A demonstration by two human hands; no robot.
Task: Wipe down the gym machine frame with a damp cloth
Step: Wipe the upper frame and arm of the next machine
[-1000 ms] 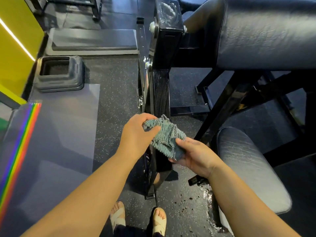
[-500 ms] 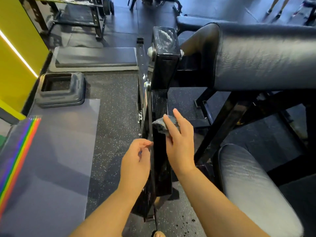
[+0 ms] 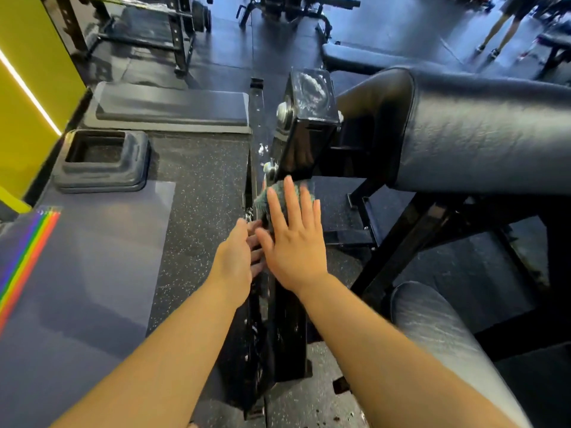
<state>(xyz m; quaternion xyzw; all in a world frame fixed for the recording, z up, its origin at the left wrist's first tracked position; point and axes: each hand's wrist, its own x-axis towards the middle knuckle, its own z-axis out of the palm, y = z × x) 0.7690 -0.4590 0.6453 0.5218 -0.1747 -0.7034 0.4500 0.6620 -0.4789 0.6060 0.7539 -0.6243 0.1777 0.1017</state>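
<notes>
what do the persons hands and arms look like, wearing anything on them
The left hand and right hand are bare: no gloves, rings, watch or bands show. The left forearm and right forearm are uncovered down to the picture's edge, with no sleeve in view.

The cloth [image 3: 262, 200] is a muted teal with a nubbly weave, and the frame [image 3: 287, 335] is glossy black, flecked and smeared with white. The floor [image 3: 200, 196] is black speckled with pale dots, the mat [image 3: 92, 288] a flat slate blue-grey crossed at one corner by rainbow stripes [image 3: 27, 257] running violet to red. The wall [image 3: 24, 125] is yellow-green with a thin white line of light, and the pad [image 3: 479, 134] is navy-black with a fine leather grain
</notes>
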